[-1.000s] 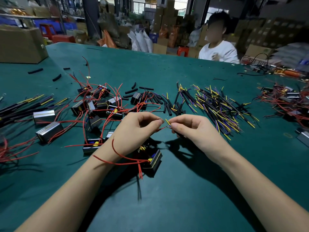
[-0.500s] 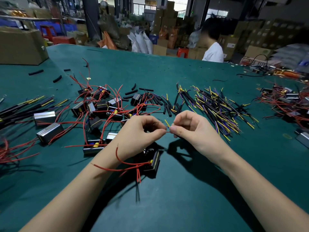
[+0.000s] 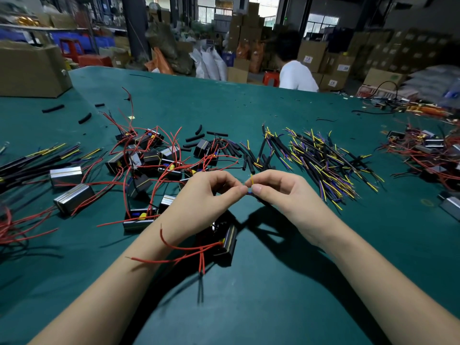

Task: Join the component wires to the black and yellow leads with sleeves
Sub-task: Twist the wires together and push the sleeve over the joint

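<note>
My left hand [image 3: 206,197] and my right hand [image 3: 281,192] meet fingertip to fingertip above the green table. The left pinches a thin wire end of the black component [image 3: 227,241], which hangs under that hand with red wires [image 3: 184,250] trailing across my wrist. The right pinches a black lead [image 3: 250,192] whose yellow tip [image 3: 252,180] sticks up between the two thumbs; a blue strand shows at the pinch. Loose black sleeves [image 3: 234,150] lie just beyond my hands. Most of the held lead is hidden in my right palm.
A pile of black, yellow and blue leads [image 3: 321,160] lies to the right, components with red wires [image 3: 149,158] to the left. Finished assemblies [image 3: 37,158] sit far left, more parts [image 3: 428,150] far right. A cardboard box [image 3: 29,68] stands back left. A person in white [image 3: 296,73] sits across.
My hands have stayed pinched together and shifted slightly, twisting the wire ends. The hanging component swung a little. The person opposite has turned away.
</note>
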Demonstrator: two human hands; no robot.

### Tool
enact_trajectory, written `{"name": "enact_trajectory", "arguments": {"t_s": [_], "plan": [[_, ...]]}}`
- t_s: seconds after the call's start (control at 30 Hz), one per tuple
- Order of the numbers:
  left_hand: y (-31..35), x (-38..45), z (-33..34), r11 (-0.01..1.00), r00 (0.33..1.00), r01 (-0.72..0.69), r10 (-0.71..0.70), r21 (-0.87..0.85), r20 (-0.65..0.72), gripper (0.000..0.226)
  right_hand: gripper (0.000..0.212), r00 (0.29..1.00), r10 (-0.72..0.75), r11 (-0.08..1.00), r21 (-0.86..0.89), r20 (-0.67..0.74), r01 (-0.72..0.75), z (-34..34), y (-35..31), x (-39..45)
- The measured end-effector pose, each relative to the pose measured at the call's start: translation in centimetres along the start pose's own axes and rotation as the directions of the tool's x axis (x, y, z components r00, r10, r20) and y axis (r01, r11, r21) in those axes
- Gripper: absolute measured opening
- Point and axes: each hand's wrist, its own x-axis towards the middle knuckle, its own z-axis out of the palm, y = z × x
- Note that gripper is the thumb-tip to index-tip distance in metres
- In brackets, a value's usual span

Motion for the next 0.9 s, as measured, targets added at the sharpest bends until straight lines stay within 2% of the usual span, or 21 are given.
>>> {"name": "enact_trajectory", "arguments": {"t_s": [0.1,0.3,0.5,0.6,0.77,0.9], "plan": [[-0.1,0.0,0.0,0.996,0.999,0.05,-0.051,-0.071,-0.009,0.013,0.015,1.0,0.011,1.0,0.024,-0.017,-0.011,0.1,-0.1,0.1],[0.1,0.1,0.6,0.977,0.991,0.112,-0.122,-0.179,-0.049,0.013,0.019,1.0,0.0,0.998,-0.059,-0.014,-0.001,0.6,-0.4,0.1],[0.0,0.0,1.4,0.958,0.982,0.172,-0.184,-0.229,-0.031,0.02,0.018,0.999,0.033,0.99,-0.139,-0.035,-0.037,0.6,-0.2,0.3],[-0.3,0.0,1.3,0.964,0.985,0.166,-0.172,-0.206,-0.012,0.019,0.012,0.998,0.058,0.995,-0.077,-0.033,-0.06,0.4,0.0,0.3],[-0.3,0.0,1.1,0.978,0.993,0.119,-0.119,-0.169,0.005,0.011,0.004,0.999,0.042,0.995,-0.091,-0.008,-0.043,0.1,0.1,0.1],[-0.3,0.0,1.0,0.976,0.992,0.112,-0.121,-0.187,-0.036,0.01,0.008,0.997,0.046,0.992,-0.116,-0.058,-0.052,0.1,0.2,0.2]]}}
